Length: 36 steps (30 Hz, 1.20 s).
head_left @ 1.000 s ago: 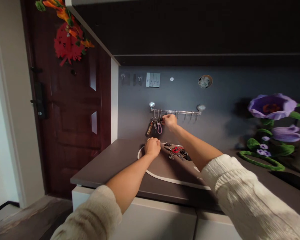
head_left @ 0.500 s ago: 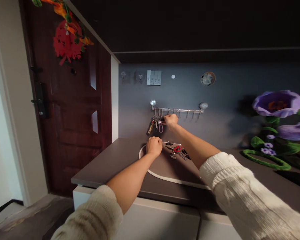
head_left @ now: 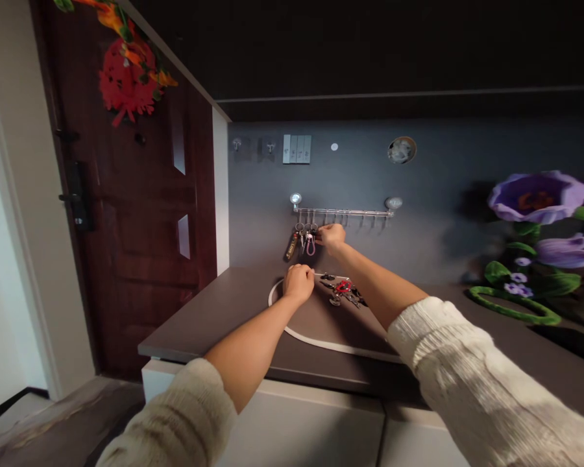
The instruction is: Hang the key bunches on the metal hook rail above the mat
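Note:
My right hand is raised to the metal hook rail on the grey wall, its fingers pinched together just right of the hanging keys. What it pinches is mostly hidden; a small dark bit shows at the fingertips. From the rail's left hooks hang a brown key tag with lettering, some metal keys and a pink loop strap. Below them, my left hand is curled closed over the counter, and its fingertips are out of sight. Between my arms lies a pile of keys with a red piece.
The keys lie on a brown mat with a pale rim on the dark counter. Purple artificial flowers stand at the right. A dark overhead cabinet hangs above, and a red-brown door is at the left.
The view has shifted slightly, moving the whole scene a little left and up. Both hands keep nearly the same places beside the rail and over the mat.

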{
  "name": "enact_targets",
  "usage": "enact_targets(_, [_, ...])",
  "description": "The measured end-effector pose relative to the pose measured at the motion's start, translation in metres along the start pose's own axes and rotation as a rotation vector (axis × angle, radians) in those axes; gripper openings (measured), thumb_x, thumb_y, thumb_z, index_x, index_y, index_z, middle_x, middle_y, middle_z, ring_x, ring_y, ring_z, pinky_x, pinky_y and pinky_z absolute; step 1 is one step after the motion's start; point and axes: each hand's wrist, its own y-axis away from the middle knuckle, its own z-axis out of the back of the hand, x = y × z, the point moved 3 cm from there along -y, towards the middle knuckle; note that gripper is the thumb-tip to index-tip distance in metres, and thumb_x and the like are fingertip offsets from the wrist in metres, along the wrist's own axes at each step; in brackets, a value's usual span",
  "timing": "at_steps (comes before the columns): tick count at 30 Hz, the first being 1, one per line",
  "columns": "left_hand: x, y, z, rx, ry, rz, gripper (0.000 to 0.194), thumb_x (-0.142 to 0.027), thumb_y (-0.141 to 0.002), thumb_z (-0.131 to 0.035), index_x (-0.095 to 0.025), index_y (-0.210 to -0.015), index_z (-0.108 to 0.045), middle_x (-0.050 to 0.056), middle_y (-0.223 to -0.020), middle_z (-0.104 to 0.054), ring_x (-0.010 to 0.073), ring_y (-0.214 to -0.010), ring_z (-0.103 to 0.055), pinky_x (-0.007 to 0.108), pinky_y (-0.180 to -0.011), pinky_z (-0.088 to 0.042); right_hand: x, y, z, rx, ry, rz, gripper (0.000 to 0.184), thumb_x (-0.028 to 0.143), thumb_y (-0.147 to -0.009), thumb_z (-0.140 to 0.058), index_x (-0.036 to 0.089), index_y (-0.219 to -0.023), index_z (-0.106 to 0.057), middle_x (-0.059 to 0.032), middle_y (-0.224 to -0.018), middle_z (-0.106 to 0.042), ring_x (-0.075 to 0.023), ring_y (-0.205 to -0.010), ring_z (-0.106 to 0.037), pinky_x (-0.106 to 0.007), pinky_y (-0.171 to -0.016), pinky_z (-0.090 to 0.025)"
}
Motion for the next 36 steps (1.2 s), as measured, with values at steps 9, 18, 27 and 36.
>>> enact_targets(9, [0.0, 0.004, 0.001, 0.038, 0.059, -0.094, 0.029, -0.028, -0.084, -0.041, -0.017, -0.084, -0.068, 0.007, -0.09, -0.067, 0.0169, -0.087, -0.057, 0.028, -0.081, -0.041, 0.004, 0.036, 0.029, 0.102, -0.067, -0.026, 0.015, 0.006, -0.073, -0.047, 0.011, -0.061, -0.055, -0.0008, -0.056, -0.056, -0.0042, -0.046, -0.049, -0.014, -0.046, -0.043])
enact_targets(18, [-0.004, 0.01, 0.005, 0.067, 0.102, -0.197, 0.025, -0.027, -0.082, -0.045, -0.016, -0.08, -0.067, 0.006, -0.083, -0.066, 0.0153, -0.08, -0.056, 0.026, -0.076, -0.04, -0.014, 0.074, 0.067, 0.154, -0.093, -0.041, 0.011, 0.013, -0.074, -0.051, 0.012, -0.065, -0.056, -0.0031, -0.061, -0.061, -0.0053, -0.048, -0.05, -0.017, -0.05, -0.041])
enact_targets(27, [-0.012, 0.014, 0.005, 0.135, 0.09, -0.312, 0.022, -0.026, -0.082, -0.047, -0.016, -0.083, -0.067, 0.005, -0.084, -0.063, 0.0154, -0.083, -0.053, 0.027, -0.08, -0.039, -0.041, 0.102, 0.087, 0.204, 0.058, -0.041, 0.009, 0.019, -0.077, -0.051, 0.013, -0.074, -0.057, -0.0013, -0.066, -0.062, -0.0058, -0.049, -0.05, -0.017, -0.051, -0.041])
enact_targets(36, [-0.024, 0.02, -0.006, 0.299, 0.03, -0.525, 0.024, -0.021, -0.084, -0.046, -0.024, -0.1, -0.063, 0.003, -0.101, -0.059, 0.015, -0.095, -0.047, 0.028, -0.09, -0.035, -0.057, 0.112, 0.098, 0.291, 0.372, 0.123, 0.012, 0.019, -0.078, -0.05, 0.014, -0.075, -0.06, -0.0023, -0.068, -0.065, -0.0063, -0.05, -0.051, -0.017, -0.056, -0.041])
